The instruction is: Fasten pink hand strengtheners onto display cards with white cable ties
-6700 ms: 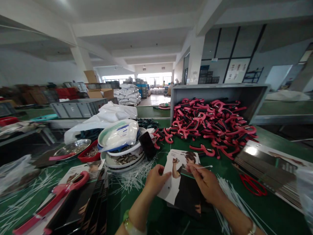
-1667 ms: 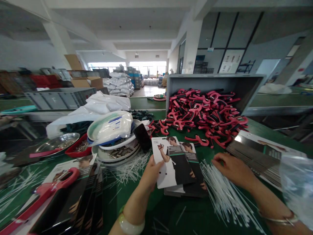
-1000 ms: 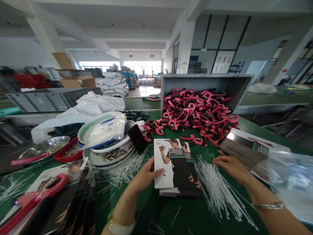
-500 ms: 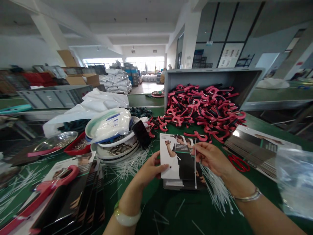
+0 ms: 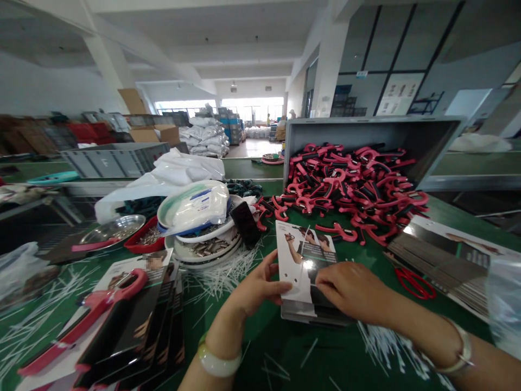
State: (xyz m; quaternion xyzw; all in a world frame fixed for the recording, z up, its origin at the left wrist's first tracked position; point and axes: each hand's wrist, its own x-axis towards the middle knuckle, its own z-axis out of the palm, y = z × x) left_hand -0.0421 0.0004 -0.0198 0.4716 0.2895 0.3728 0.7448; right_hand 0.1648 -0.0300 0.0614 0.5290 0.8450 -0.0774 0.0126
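My left hand (image 5: 260, 282) grips the left edge of a printed cardboard card (image 5: 290, 296), thumb on its front. The card has small punched holes near its lower left and lies tilted on further cards. A thin white cable tie (image 5: 303, 252) runs up across its face. My right hand (image 5: 352, 290) is closed over the card's right side, knuckles up; whatever its fingers hold is hidden. Just below my right wrist lies a bundle of white cable ties (image 5: 386, 345).
A grey crate (image 5: 442, 141) spills pink-and-black hand grippers (image 5: 354, 184) onto the green table. Red scissors (image 5: 415, 283) and stacked cards (image 5: 443, 255) lie right. At left are a phone (image 5: 246, 225), stacked bowls (image 5: 195, 217) and a pink-handled hand gripper (image 5: 101, 304) on cards.
My right hand has moved down over the card and its fingers have curled in; the cable tie it held upright no longer shows there. The view has turned slightly left.
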